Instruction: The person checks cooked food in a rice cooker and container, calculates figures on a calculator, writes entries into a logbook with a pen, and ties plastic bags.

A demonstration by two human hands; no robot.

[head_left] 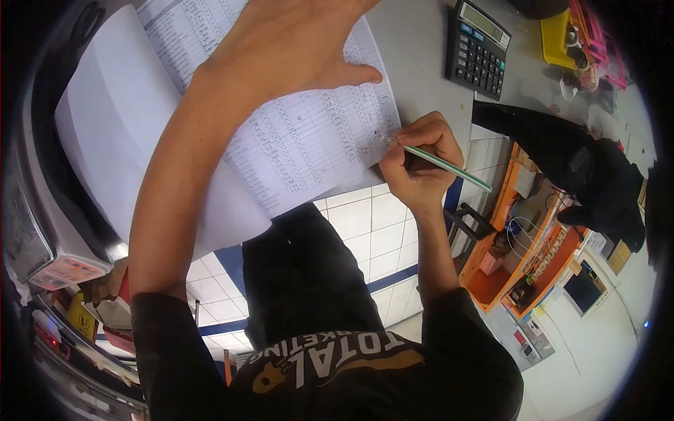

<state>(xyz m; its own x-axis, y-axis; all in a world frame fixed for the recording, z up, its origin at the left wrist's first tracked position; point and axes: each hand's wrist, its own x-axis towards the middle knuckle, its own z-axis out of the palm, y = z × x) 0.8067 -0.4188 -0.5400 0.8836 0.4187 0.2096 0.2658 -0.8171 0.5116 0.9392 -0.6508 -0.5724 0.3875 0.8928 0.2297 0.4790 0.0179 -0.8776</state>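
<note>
My left hand [302, 45] lies flat across the upper part of an open ledger page [295, 154] filled with printed rows and handwritten figures. Its thumb is stretched out toward the page's right edge; the other fingers run past the top of the view. My right hand [425, 165] is closed around a green-and-white pen [453, 168], whose tip meets the page near its right edge. To the left, a blank white sheet [126, 119] of the same book curves upward, partly behind my left forearm.
A black calculator [479, 52] sits on the grey table [421, 63] at the upper right. Beyond it are a yellow tray [554, 42], a dark cloth or bag [540, 130] and an orange shelf unit [498, 224] holding various items. A metal-edged machine [63, 245] stands at the left.
</note>
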